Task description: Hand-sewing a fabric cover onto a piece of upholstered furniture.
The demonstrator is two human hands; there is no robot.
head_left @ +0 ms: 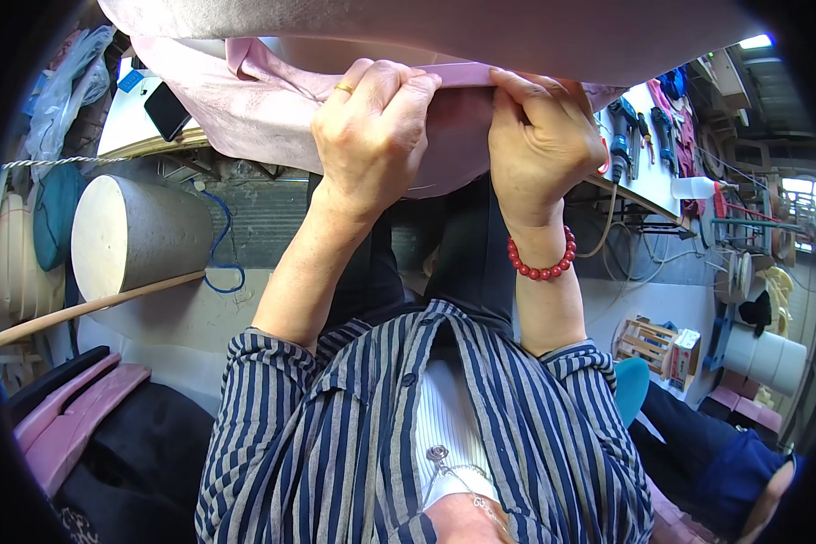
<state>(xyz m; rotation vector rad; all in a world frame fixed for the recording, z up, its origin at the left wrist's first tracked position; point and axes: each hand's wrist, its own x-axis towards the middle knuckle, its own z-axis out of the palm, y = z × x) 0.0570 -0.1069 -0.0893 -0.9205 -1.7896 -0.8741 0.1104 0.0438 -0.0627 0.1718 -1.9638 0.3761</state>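
A large pale pink fabric cover [199, 100] hangs in loose folds in front of me, below a broad, smooth pink-covered form [444, 32]. My left hand [372, 131] is closed on the fabric's edge, with thumb and fingers pinched together. Close by on the right, my right hand [544, 131] pinches the same edge between thumb and fingertips. A narrow folded band of the fabric [465, 76] stretches between the two hands. What lies under the form is hidden.
On the left, a dark phone [166, 111] lies on a table; below stand a pale drum [140, 238] and a wooden rod [100, 306]. The right-hand worktable [646, 186] holds power tools [620, 140] and a white bottle [694, 188]. A wooden crate [646, 344] is farther down.
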